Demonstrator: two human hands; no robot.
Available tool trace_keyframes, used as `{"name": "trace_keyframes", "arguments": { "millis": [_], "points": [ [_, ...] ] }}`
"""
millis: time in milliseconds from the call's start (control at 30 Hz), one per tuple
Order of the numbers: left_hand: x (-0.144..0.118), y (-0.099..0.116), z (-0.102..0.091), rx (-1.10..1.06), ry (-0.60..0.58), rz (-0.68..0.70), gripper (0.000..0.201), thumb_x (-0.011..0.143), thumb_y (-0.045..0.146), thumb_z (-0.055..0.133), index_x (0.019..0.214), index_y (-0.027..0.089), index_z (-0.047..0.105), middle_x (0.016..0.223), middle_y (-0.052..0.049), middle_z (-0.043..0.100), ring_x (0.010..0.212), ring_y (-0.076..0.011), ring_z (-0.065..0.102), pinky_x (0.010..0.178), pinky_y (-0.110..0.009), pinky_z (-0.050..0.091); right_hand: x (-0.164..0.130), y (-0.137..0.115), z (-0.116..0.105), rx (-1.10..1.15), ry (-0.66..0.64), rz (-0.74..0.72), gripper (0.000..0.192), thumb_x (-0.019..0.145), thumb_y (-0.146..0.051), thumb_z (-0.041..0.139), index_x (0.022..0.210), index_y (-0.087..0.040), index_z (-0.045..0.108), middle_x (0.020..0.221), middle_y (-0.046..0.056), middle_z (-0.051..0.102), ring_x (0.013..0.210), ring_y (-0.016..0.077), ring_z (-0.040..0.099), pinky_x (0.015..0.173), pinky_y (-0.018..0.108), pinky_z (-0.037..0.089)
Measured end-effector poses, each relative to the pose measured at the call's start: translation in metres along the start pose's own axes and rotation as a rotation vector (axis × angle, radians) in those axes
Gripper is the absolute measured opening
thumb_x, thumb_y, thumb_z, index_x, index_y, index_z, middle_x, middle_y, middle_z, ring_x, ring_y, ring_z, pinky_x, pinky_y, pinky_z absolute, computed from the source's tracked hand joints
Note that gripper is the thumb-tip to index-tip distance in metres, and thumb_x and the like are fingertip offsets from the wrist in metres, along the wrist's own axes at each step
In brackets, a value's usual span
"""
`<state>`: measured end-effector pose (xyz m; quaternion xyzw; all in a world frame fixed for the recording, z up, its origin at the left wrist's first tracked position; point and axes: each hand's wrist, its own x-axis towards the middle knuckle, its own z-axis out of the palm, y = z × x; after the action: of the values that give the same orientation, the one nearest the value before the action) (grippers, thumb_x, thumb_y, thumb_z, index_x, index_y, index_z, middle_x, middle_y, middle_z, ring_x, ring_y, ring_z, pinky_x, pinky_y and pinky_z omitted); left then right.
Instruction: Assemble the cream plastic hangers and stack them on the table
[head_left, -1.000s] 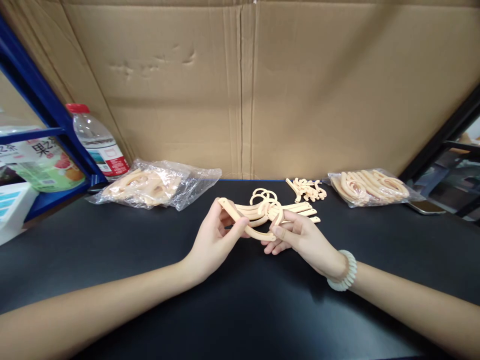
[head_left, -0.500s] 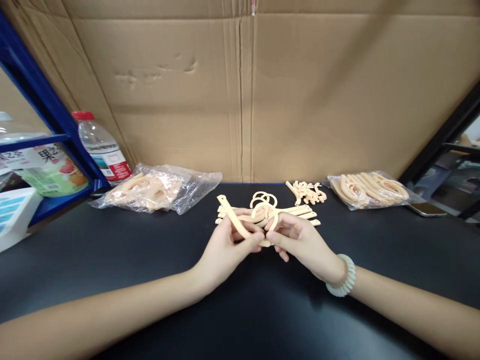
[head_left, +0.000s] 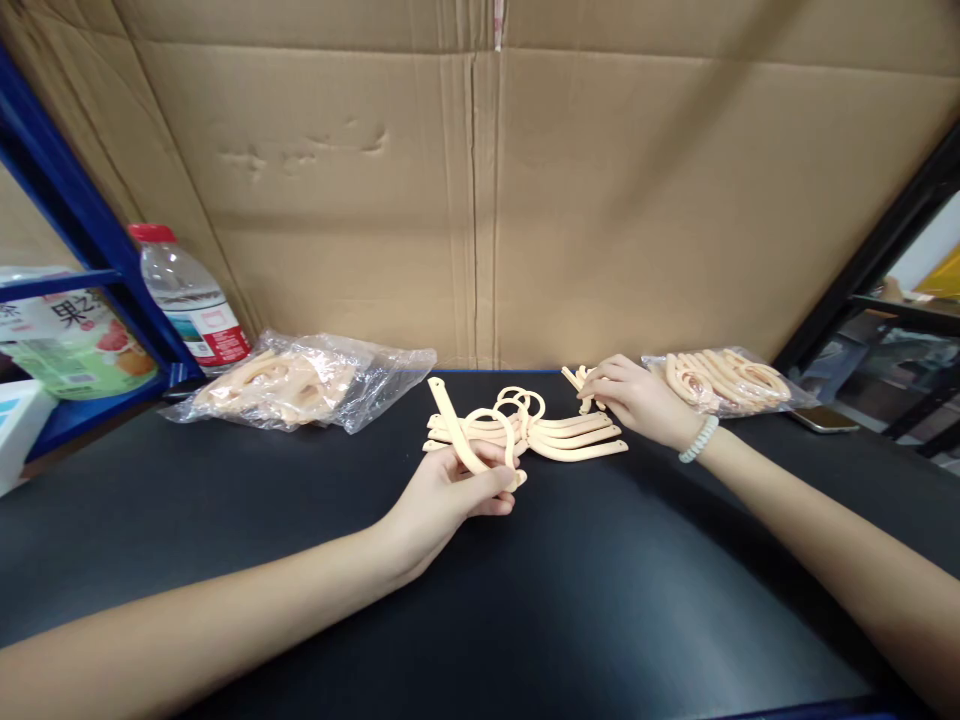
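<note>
My left hand (head_left: 457, 485) is closed around a beige plastic hanger arm (head_left: 455, 428), which tilts up and left with a hole at its upper end. A curved hanger hook (head_left: 508, 440) stands beside it in the same grip; their lower ends meet near my thumb. Farther right, my right hand (head_left: 636, 398) reaches down over a pile of small beige pieces (head_left: 577, 378), fingers bent together among them. What its fingertips hold is hidden. Just beyond my left hand lie several more hanger arms (head_left: 574, 440) and several hooks (head_left: 534, 402).
A clear bag of beige parts (head_left: 300, 385) lies at left and another bag (head_left: 727, 378) at right, near a phone (head_left: 825, 419). A red-capped bottle (head_left: 191, 300) stands by the blue shelf (head_left: 67, 170). Cardboard (head_left: 337, 200) walls off the black table's back.
My right hand has let go of the hook and moved right and away from me to the small pieces. My left hand keeps the arm and hook. The view has shifted slightly.
</note>
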<state>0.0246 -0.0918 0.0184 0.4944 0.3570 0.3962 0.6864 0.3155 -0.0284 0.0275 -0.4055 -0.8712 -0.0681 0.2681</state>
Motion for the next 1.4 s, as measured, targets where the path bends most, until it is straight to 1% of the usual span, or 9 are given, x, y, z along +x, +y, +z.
{"name": "trace_keyframes", "arguments": {
  "millis": [167,433,600,667,867,1067,1200,1267,1400],
  "points": [
    [0.002,0.003,-0.001,-0.090,-0.014,-0.012,0.016,0.068,0.019,0.080,0.076,0.012,0.068,0.073,-0.002,0.063,0.059,-0.0063,0.053,0.055,-0.017,0.047,-0.006,0.022,0.010,-0.059,-0.139,-0.040,0.025,0.084,-0.007,0.048,0.088,-0.020,0.070,0.110,0.013,0.062,0.112,0.0282,0.052,0.092,0.048,0.043],
    [0.004,0.001,-0.005,-0.129,-0.025,-0.011,0.016,0.066,0.016,0.081,0.076,0.012,0.068,0.069,0.000,0.058,0.060,-0.0062,0.048,0.057,-0.019,0.042,0.001,0.008,0.012,0.049,-0.003,0.012,0.021,0.093,-0.022,0.043,0.090,-0.021,0.063,0.112,0.013,0.059,0.109,0.0266,0.054,0.091,0.046,0.047],
    [0.002,0.001,-0.004,-0.137,-0.041,0.040,0.020,0.064,0.015,0.082,0.078,0.014,0.068,0.069,0.002,0.057,0.060,-0.0058,0.046,0.057,-0.019,0.039,0.006,-0.042,-0.004,0.671,0.309,0.297,0.016,0.095,-0.033,0.044,0.105,-0.022,0.052,0.106,0.008,0.062,0.067,0.0140,0.059,0.062,0.032,0.052],
    [0.002,0.002,-0.004,-0.130,-0.039,0.045,0.020,0.064,0.015,0.082,0.078,0.014,0.067,0.069,0.002,0.057,0.060,-0.0057,0.047,0.057,-0.019,0.038,0.006,-0.067,-0.007,0.956,0.356,0.328,0.015,0.095,-0.035,0.047,0.103,-0.024,0.052,0.109,0.006,0.061,0.069,0.0131,0.062,0.067,0.032,0.053],
    [0.002,0.001,-0.005,-0.117,-0.024,0.050,0.022,0.062,0.018,0.083,0.078,0.014,0.069,0.073,-0.001,0.063,0.064,-0.0079,0.051,0.062,-0.022,0.041,0.004,-0.118,-0.003,1.378,0.277,0.416,0.019,0.091,-0.036,0.055,0.101,-0.023,0.064,0.109,0.007,0.064,0.094,0.0192,0.064,0.094,0.040,0.048],
    [0.003,-0.001,-0.006,-0.138,-0.054,0.051,0.019,0.065,0.018,0.082,0.077,0.014,0.068,0.072,-0.001,0.062,0.064,-0.0077,0.052,0.063,-0.021,0.041,-0.002,-0.122,0.012,1.433,0.283,0.588,0.019,0.082,-0.030,0.069,0.099,-0.022,0.068,0.101,0.006,0.068,0.091,0.0171,0.062,0.092,0.036,0.048],
    [0.003,-0.001,-0.008,-0.132,-0.073,0.054,0.020,0.065,0.016,0.082,0.076,0.013,0.066,0.070,0.001,0.060,0.066,-0.0073,0.053,0.065,-0.021,0.041,-0.004,-0.123,0.017,1.490,0.332,0.673,0.060,0.075,-0.024,0.075,0.129,-0.034,0.050,0.134,0.007,0.052,0.089,0.0145,0.063,0.089,0.037,0.050],
    [0.003,-0.001,-0.009,-0.109,-0.087,0.059,0.019,0.067,0.017,0.082,0.077,0.013,0.067,0.074,0.000,0.062,0.068,-0.0076,0.053,0.065,-0.020,0.041,-0.005,-0.125,0.019,1.545,0.296,0.705,0.071,0.075,-0.023,0.076,0.136,-0.036,0.042,0.132,0.007,0.054,0.089,0.0144,0.064,0.087,0.036,0.051],
    [0.003,-0.001,-0.009,-0.077,-0.102,0.069,0.016,0.070,0.017,0.080,0.078,0.013,0.067,0.076,-0.001,0.062,0.069,-0.0073,0.052,0.065,-0.020,0.041,-0.005,-0.127,0.022,1.619,0.163,0.726,0.047,0.076,-0.021,0.076,0.120,-0.023,0.059,0.108,0.006,0.066,0.091,0.0149,0.064,0.088,0.032,0.050]
  ]
}}
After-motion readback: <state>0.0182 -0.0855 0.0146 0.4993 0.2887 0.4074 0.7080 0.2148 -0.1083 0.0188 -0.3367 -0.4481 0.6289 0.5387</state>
